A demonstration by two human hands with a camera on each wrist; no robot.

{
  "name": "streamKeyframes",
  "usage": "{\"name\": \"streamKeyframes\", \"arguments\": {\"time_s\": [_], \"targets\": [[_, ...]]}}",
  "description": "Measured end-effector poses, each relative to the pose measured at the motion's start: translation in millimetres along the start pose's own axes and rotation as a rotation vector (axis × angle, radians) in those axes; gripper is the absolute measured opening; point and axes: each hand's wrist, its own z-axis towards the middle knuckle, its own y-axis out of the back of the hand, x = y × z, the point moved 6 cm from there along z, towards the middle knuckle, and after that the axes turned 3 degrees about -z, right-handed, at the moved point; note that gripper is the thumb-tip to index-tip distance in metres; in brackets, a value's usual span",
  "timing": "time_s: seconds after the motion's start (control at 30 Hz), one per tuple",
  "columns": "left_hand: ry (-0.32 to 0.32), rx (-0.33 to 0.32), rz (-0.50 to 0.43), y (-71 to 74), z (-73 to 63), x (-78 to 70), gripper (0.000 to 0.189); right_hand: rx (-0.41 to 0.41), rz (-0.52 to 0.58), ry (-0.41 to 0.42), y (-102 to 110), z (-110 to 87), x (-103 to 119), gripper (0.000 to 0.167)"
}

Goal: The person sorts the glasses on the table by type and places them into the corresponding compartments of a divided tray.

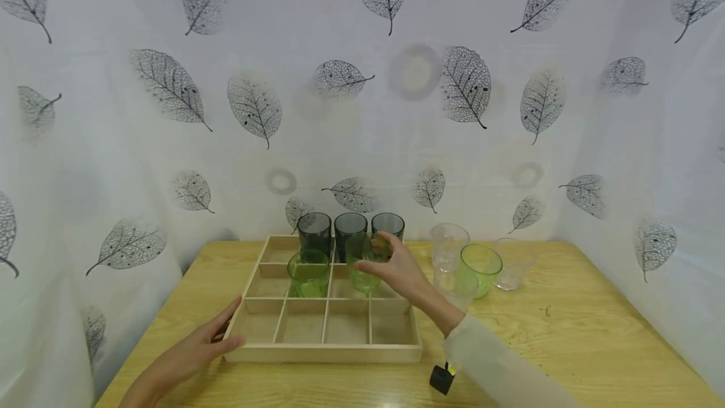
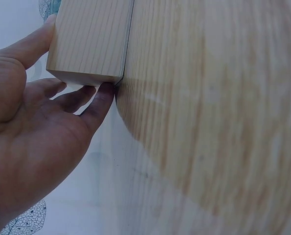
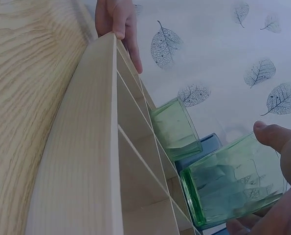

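A wooden compartment tray (image 1: 323, 352) lies on the table. My left hand (image 1: 189, 348) grips its front left corner, thumb on the rim and fingers along the side. In my right hand (image 1: 404, 276) is a green glass (image 1: 362, 279), pinched near its rim between thumb and fingers. It is upright over the third compartment of the middle row; the right wrist view shows its thick base by the dividers, but I cannot tell whether it touches the bottom. Left of it, another green glass (image 1: 308, 276) stands in the second compartment. Three dark grey glasses (image 1: 314, 232) stand in the back row.
Right of the tray, a green glass (image 1: 481, 263) stands among clear glasses (image 1: 450, 241) on the wooden table (image 1: 544, 345). A small black object (image 1: 442, 379) shows near my right sleeve. A leaf-patterned curtain (image 1: 317, 137) encloses the back and sides.
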Motion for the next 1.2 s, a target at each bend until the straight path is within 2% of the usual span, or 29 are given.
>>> {"name": "streamKeyframes", "arguments": {"time_s": [0.47, 0.7, 0.83, 0.97, 1.13, 1.2], "targets": [[-0.003, -0.003, 0.0, 0.4, 1.5, -1.4, 0.083, 0.034, 0.06, 0.042, -22, 12.5, 1, 0.096], [0.024, 0.011, -0.028, -0.2, 3.2, 3.1, 0.083, 0.039, -0.031, 0.054, -37, 14.5, -5, 0.094], [0.029, 0.012, -0.031, -1.3, 3.3, 2.5, 0.082, 0.082, -0.096, 0.013, -42, 12.1, -14, 0.098], [0.028, 0.006, -0.028, -1.0, 2.9, 1.7, 0.082, 0.119, -0.133, 0.002, -43, 8.6, -19, 0.1], [0.028, 0.005, -0.024, -0.7, 3.1, 2.8, 0.082, 0.142, -0.091, 0.046, -33, -0.8, -16, 0.098], [0.028, 0.003, -0.02, -0.9, 3.0, 3.5, 0.082, 0.155, -0.041, 0.052, -27, -6.7, -16, 0.094]]}}
